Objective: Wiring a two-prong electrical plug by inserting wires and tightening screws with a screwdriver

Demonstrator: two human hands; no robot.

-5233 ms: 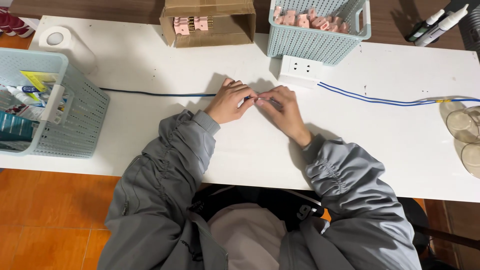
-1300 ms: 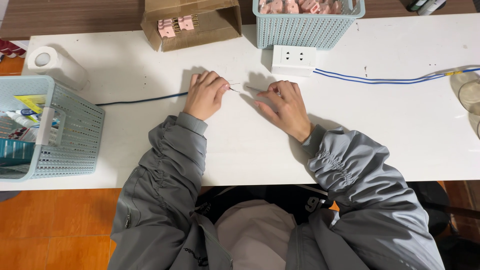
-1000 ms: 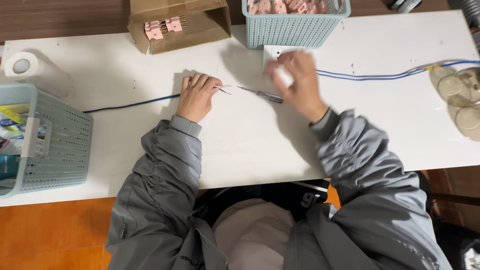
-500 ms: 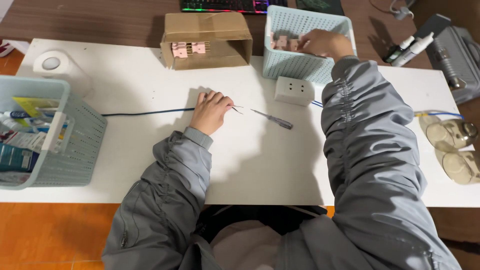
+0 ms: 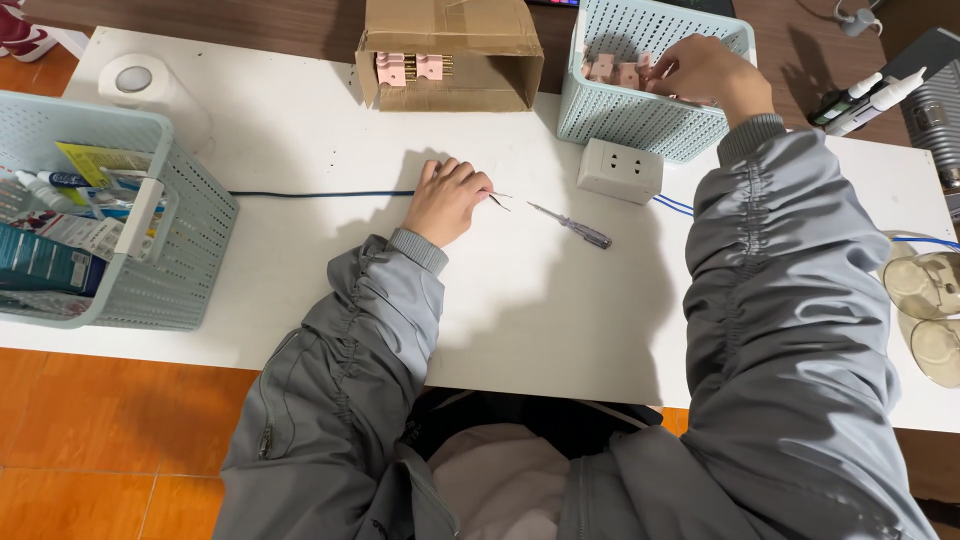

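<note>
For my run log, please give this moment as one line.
left hand: holds dark blue cable end | right hand: inside pale blue plastic basket of pink parts | small grey-handled screwdriver: lies on white table

I see a white desk carrying a cardboard box, two mesh baskets (one far, one left), a socket block, a screwdriver, a blue cable and a paper roll.

Bright, even light fell on the white table, with no harsh glare on it. Soft shadows lay left of the left hand, below the cardboard box and beside the screwdriver. The picture was sharp in the middle, while straight lines bowed slightly toward the edges
</note>
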